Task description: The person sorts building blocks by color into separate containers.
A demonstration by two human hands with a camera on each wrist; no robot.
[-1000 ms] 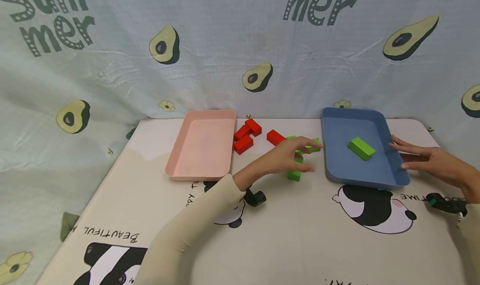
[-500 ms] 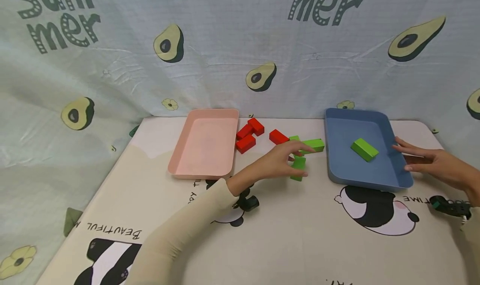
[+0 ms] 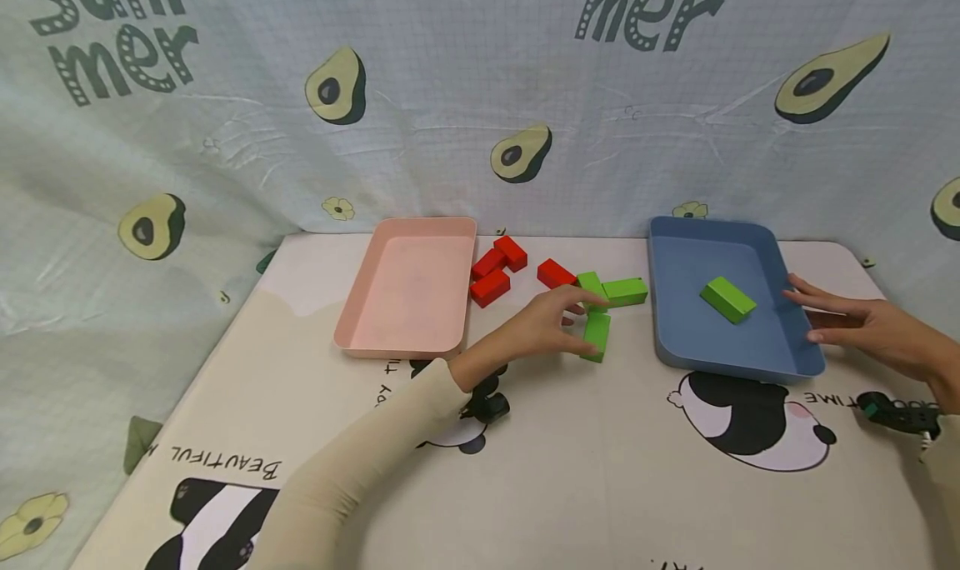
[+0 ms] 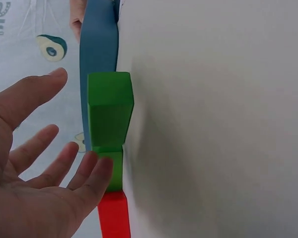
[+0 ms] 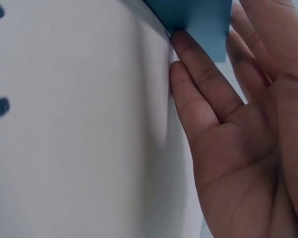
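Note:
My left hand point(image 3: 543, 328) is spread around the near green block point(image 3: 596, 337), thumb and fingers apart; in the left wrist view a gap shows between the fingers and that green block point(image 4: 110, 106). Behind it lie two more green blocks point(image 3: 626, 292), and a red block point(image 3: 556, 274) sits at their left. My right hand point(image 3: 873, 324) is at the right wall of the blue tray point(image 3: 675, 337), fingers extended along its rim; the right wrist view has the fingertips right at the tray's side point(image 5: 198, 25). One green block point(image 3: 727, 300) lies inside the blue tray.
A pink tray point(image 3: 405, 291) stands at the left back of the table point(image 3: 540, 487), with several red blocks point(image 3: 491, 287) by its right side. A patterned curtain point(image 3: 420, 95) hangs behind the table. A dark wrist device point(image 3: 900, 413) is under the right wrist.
My left hand has drawn back to the left, from over the green blocks to the near one's left side, uncovering them. The right hand stays at the blue tray.

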